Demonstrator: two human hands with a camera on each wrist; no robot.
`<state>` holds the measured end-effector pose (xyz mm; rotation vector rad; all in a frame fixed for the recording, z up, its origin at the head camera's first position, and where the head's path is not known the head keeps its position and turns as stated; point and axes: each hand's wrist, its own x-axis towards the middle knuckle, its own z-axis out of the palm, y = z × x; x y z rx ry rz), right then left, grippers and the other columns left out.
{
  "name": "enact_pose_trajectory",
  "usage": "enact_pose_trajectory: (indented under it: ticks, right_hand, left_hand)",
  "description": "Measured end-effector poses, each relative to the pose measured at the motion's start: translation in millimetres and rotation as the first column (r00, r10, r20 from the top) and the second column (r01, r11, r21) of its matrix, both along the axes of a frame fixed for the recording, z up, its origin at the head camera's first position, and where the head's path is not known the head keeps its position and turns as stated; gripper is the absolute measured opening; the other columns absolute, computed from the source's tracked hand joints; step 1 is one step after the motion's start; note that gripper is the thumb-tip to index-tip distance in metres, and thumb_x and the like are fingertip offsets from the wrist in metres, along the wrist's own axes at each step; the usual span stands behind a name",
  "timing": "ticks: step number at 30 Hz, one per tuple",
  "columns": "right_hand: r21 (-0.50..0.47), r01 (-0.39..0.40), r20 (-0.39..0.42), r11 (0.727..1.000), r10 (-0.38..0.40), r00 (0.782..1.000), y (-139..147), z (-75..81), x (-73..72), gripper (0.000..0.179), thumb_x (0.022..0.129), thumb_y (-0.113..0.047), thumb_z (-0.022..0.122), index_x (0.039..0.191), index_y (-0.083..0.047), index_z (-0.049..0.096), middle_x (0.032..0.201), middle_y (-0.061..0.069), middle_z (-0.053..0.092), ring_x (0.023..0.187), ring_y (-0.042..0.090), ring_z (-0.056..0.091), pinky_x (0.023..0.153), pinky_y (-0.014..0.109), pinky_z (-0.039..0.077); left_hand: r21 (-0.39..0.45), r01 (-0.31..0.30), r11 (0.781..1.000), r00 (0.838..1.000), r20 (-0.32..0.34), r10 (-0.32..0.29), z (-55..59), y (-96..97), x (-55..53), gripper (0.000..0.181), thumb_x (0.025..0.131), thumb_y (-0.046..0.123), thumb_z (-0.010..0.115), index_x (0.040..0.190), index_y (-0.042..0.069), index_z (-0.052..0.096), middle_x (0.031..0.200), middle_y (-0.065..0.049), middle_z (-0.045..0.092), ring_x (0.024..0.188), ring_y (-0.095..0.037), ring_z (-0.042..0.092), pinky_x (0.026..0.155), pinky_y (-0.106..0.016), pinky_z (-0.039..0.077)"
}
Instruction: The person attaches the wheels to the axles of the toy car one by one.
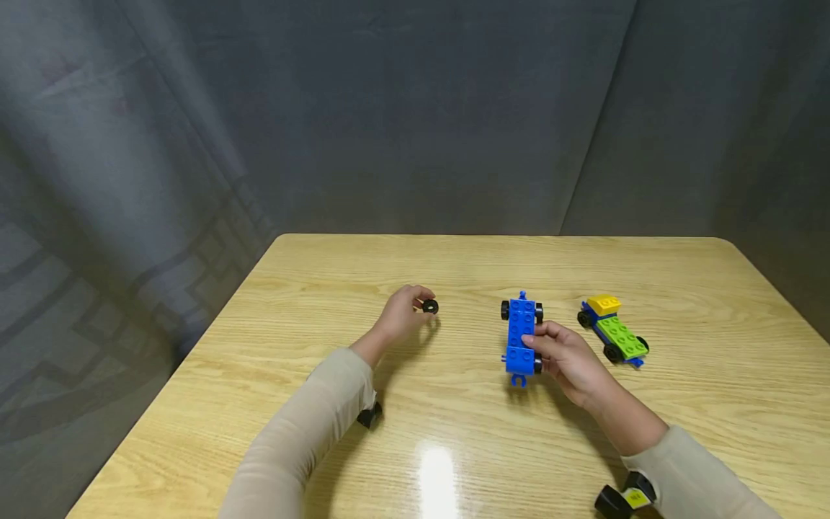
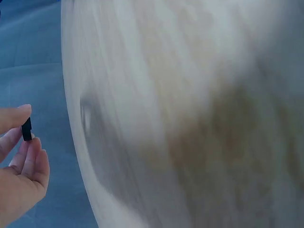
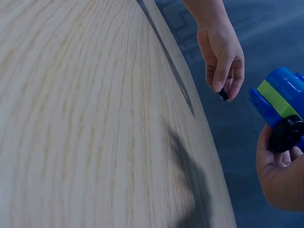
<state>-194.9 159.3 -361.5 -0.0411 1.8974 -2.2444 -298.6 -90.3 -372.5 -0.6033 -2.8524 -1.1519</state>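
Note:
My left hand [image 1: 398, 317] pinches a small black toy wheel [image 1: 431, 311] between thumb and fingers, above the table. The left wrist view shows this wheel [image 2: 26, 130] edge-on between the fingertips. In my right hand [image 1: 573, 362] is a blue toy brick car [image 1: 520, 328], gripped by its right side with the thumb on its studded top. Black wheels show at three of the car's corners; a bare blue pin sticks out at the near left one. A lime-green layer on the car [image 3: 280, 100] shows in the right wrist view.
A second toy car [image 1: 619, 337], lime green and blue with a yellow block on one end, stands on the wooden table [image 1: 324, 288] to the right of my right hand. Behind the table hangs a grey curtain [image 1: 415, 130]. Black wrist devices show at both sleeves.

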Motion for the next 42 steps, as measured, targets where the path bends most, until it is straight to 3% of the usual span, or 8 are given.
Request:
enact_pose_trajectory:
  ticks: [7,13,18,22,30,36,42]
  right_hand:
    - [-0.04,0.003,-0.01,0.999,-0.003,1.0,0.3,-0.7,-0.3,0.009,0.086,-0.009,0.052,0.08,-0.013,0.046,0.072,-0.007,0.046,0.062,0.005,0.041,0.054,0.02,0.033]
    - [-0.062,0.011,-0.015,0.998,-0.012,1.0,-0.2,-0.8,2.4,0.008,0.087,-0.01,0.05,0.082,-0.011,0.045,0.071,-0.007,0.045,0.061,0.005,0.039,0.054,0.02,0.033]
    - [-0.071,0.004,-0.007,0.997,-0.005,1.0,-1.7,-1.1,2.7,0.007,0.088,-0.009,0.048,0.084,-0.011,0.044,0.071,-0.007,0.044,0.061,0.005,0.039,0.054,0.02,0.031]
    - [-0.063,-0.014,-0.018,0.998,0.013,1.0,-2.6,-1.3,2.5,0.006,0.089,-0.007,0.044,0.085,-0.011,0.042,0.071,-0.006,0.044,0.061,0.005,0.04,0.053,0.019,0.032]
    - [-0.076,-0.024,-0.036,0.997,0.021,0.999,-4.8,-0.8,3.7,0.005,0.09,-0.007,0.044,0.086,-0.009,0.041,0.071,-0.006,0.044,0.059,0.005,0.039,0.051,0.018,0.031]
    - [-0.11,-0.021,-0.041,0.994,0.016,0.999,-6.4,-2.1,2.9,0.005,0.09,-0.007,0.044,0.085,-0.009,0.042,0.071,-0.005,0.047,0.061,0.004,0.045,0.053,0.018,0.037]
    - [-0.138,-0.029,-0.042,0.99,0.023,0.999,-7.1,-4.1,2.9,0.006,0.09,-0.006,0.043,0.085,-0.009,0.043,0.073,-0.004,0.05,0.065,0.006,0.05,0.057,0.02,0.042]
  left_hand:
    - [0.08,0.027,0.996,0.998,0.052,-0.031,1.3,3.3,13.1,0.03,0.076,0.008,0.065,0.104,0.003,0.056,0.096,-0.008,0.052,0.085,-0.021,0.052,0.073,-0.028,0.044]
    - [0.214,0.038,0.976,0.981,0.177,-0.077,2.8,11.9,27.0,0.027,0.079,0.011,0.063,0.105,0.006,0.057,0.094,-0.005,0.055,0.083,-0.018,0.05,0.069,-0.027,0.043]
    - [0.307,0.061,0.95,0.95,0.273,-0.149,2.3,19.3,38.7,0.026,0.079,0.007,0.062,0.104,0.003,0.056,0.091,-0.005,0.056,0.08,-0.014,0.05,0.069,-0.024,0.043]
    - [0.39,0.098,0.915,0.914,0.329,-0.238,2.3,27.0,48.3,0.028,0.079,0.003,0.061,0.105,-0.001,0.054,0.091,-0.006,0.056,0.08,-0.013,0.052,0.07,-0.023,0.045]
    - [0.487,0.12,0.865,0.859,0.385,-0.336,3.2,37.3,59.4,0.028,0.08,0.0,0.058,0.106,-0.004,0.05,0.091,-0.008,0.054,0.079,-0.014,0.053,0.073,-0.027,0.046]
    - [0.506,0.121,0.854,0.846,0.397,-0.355,4.2,43.7,65.3,0.027,0.079,-0.001,0.059,0.105,-0.005,0.05,0.09,-0.008,0.054,0.079,-0.013,0.053,0.071,-0.024,0.046]
    - [0.51,0.134,0.85,0.846,0.388,-0.366,4.8,50.5,69.0,0.028,0.078,-0.003,0.059,0.104,-0.007,0.05,0.088,-0.008,0.055,0.079,-0.013,0.053,0.071,-0.023,0.046]
